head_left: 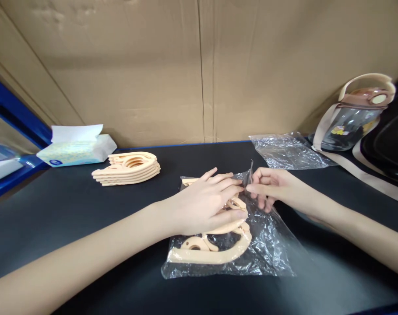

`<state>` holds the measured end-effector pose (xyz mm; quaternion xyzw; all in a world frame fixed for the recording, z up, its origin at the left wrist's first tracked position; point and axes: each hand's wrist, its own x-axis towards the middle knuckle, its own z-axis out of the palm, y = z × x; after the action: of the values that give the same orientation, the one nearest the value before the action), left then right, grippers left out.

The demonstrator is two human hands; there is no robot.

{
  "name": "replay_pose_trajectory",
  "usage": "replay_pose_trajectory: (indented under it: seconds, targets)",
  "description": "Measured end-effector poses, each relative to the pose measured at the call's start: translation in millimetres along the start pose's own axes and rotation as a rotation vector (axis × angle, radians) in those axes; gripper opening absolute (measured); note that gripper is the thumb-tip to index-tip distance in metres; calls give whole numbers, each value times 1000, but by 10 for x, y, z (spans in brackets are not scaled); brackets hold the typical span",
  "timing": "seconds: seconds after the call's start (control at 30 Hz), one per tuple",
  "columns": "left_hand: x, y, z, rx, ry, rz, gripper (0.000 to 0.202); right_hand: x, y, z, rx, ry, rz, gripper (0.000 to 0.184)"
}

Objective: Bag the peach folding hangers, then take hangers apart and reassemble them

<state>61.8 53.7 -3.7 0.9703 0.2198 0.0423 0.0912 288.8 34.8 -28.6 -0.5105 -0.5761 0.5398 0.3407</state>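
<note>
Left hand (205, 201) lay palm-down, fingers slightly spread, on clear plastic bag (271, 251) of beige folding hangers (212, 257), flat on black table (136, 280); right hand (272, 186) pinched bag's edge, thumb against forefinger.

1. The person's left hand (202, 203) is ungloved, with slim, tapering fingers (230, 192) and bare knuckles.
2. The right hand (267, 188) is likewise bare, its fingers slender and its thumb (262, 189) long and narrow.
3. The left wrist (159, 214) is bare and slim, flowing smoothly into the back of the hand.
4. The left forearm (87, 253) is uncovered right to the picture's edge, broadening evenly away from the wrist.
5. The right wrist (302, 192) is bare too, and the right forearm (350, 223) shows uncovered, slender and smooth in outline.
6. The fingernails are too small to describe in detail.
</note>
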Motion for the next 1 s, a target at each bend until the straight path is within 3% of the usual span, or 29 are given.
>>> replay_pose_trajectory:
  seconds: [0.1, 0.23, 0.4, 0.57, 0.77, 0.9, 1.0]
  targets:
    - [-65, 59, -43, 35, -30, -24, 61, -33, -62, 26, -1, -89, 28, 40]
    - [-248, 305, -74, 83, -4, -119, 67, -54, -89, 24, 43, -115, 15, 40]
    - [-470, 630, 60, 137, 85, -52, 63, -80, -73, -17, 104, -188, 66, 34]
    - [-526, 689, 200, 105, 85, -117, 64, -102, -72, -4, 140, -324, 110, 34]
    - [-530, 622, 296, 104, 151, -8, 62, -125, -89, 78, 61, -273, -140, 29]
    - [-584, 654, 269, 161, 165, -42, 58, -170, -96, 93, -101, -216, -282, 18]
    - [-637, 663, 295, 263, 191, -32, 56, -188, -93, 93, -235, -236, -420, 25]
